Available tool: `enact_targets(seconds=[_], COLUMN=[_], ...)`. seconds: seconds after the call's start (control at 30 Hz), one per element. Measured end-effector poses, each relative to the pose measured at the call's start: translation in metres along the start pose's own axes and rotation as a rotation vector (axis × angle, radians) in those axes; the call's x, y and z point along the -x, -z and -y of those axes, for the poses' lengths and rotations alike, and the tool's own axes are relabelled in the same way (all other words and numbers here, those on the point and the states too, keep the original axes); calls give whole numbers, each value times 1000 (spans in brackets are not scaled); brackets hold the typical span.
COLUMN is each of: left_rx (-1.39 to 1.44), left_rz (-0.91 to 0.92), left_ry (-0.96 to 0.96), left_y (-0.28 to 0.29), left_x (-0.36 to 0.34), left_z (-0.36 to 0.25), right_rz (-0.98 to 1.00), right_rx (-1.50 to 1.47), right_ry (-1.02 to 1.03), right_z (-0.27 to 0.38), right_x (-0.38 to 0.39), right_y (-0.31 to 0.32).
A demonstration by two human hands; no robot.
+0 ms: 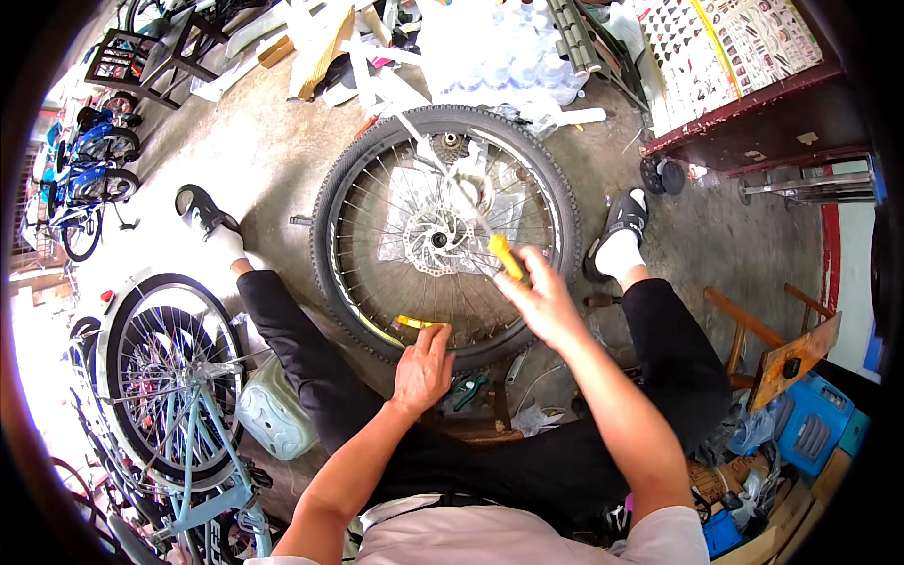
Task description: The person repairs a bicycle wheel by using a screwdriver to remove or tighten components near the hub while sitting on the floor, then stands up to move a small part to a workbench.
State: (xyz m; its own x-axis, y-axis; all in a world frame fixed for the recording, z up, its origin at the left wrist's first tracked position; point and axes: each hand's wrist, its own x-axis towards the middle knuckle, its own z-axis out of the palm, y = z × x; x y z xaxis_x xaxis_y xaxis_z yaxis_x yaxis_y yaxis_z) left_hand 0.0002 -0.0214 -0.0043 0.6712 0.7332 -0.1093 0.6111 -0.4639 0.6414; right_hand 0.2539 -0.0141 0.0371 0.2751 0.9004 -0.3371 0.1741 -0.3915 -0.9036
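A bicycle wheel [568, 221] with black tyre and central brake disc [421, 233] lies flat between my legs, over clear plastic packaging [395, 240]. My right hand [539, 306] is closed on a yellow-handled tool [501, 250] with a long slim shaft pointing up-left across the wheel; its tip is hard to make out. My left hand [424, 377] has its fingers curled onto a second, smaller yellow tool [411, 321] at the near part of the rim. Several tools, including green-handled ones [468, 391], lie below the wheel.
Bicycles, one light blue [193, 424], crowd the left. Paper scraps [320, 56] and a white bundle [494, 52] fill the back. A counter [763, 141] stands at upper right; a wooden stool [791, 363] and blue case [812, 424] sit at right. My outstretched legs [673, 358] flank the wheel.
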Motion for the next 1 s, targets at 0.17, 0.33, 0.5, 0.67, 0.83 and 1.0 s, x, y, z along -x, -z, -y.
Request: enact_targets(seconds=[0.17, 0.33, 0.5, 0.67, 0.83, 1.0], left_rx=[-20, -86, -118, -115, -134, -109], left_rz=[189, 292, 329, 489, 549, 552], left_ry=[25, 60, 36, 67, 79, 102], left_y=[-18, -34, -44, -53, -52, -43], left_x=[25, 34, 46, 49, 52, 54], left_z=[22, 32, 59, 62, 66, 68], right_rz=[-112, -350, -582, -784, -1039, -1122], right_rx=[-78, 89, -12, -67, -423, -435], right_ry=[177, 288, 275, -10, -454, -642], right_z=[59, 102, 83, -29, -162, -264], right_x=[-8, 44, 134, 242, 315, 362], right_y=[79, 181, 235, 207, 83, 2])
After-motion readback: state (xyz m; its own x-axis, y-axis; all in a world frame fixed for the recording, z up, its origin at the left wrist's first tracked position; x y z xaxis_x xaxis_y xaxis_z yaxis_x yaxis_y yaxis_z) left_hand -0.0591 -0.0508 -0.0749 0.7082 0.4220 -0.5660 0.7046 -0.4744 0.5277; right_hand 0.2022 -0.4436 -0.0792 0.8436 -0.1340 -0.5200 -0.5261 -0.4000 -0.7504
